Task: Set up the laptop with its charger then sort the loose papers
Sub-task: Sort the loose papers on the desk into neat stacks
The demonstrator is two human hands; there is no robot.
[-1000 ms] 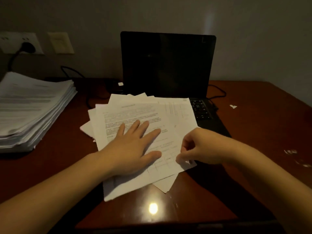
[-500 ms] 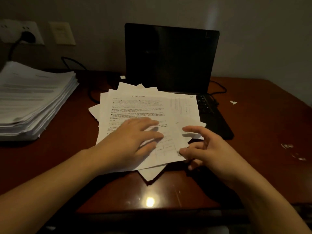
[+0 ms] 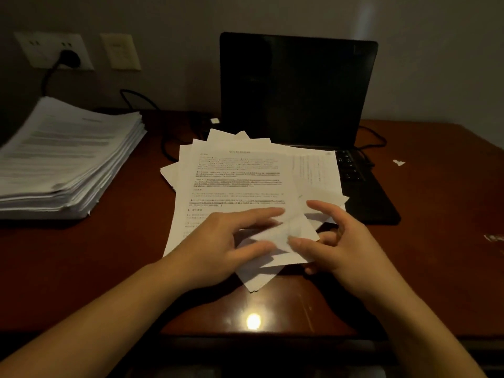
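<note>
Loose papers (image 3: 237, 181), several printed sheets fanned out, lie on the dark wooden desk (image 3: 436, 214) and cover the left part of the keyboard of an open black laptop (image 3: 297, 88), whose screen is dark. My left hand (image 3: 218, 241) rests on the near part of the sheets with fingers stretched out. My right hand (image 3: 346, 246) is at their near right corner: thumb on top, lower fingers under the edge, index finger raised over the sheets. A black plug (image 3: 69, 57) sits in the wall socket, and its charger cable (image 3: 139, 98) runs down behind the desk.
A tall stack of printed pages (image 3: 62, 159) stands at the left of the desk. A thin black cable (image 3: 373, 137) loops by the laptop's right side. A white scrap (image 3: 398, 162) lies at the right. A lamp glare (image 3: 253, 320) shines near the front edge.
My right hand let go of the sheets' corner, opened, then closed in on the right edge again. My left hand slid back toward me. The sheets shifted slightly.
</note>
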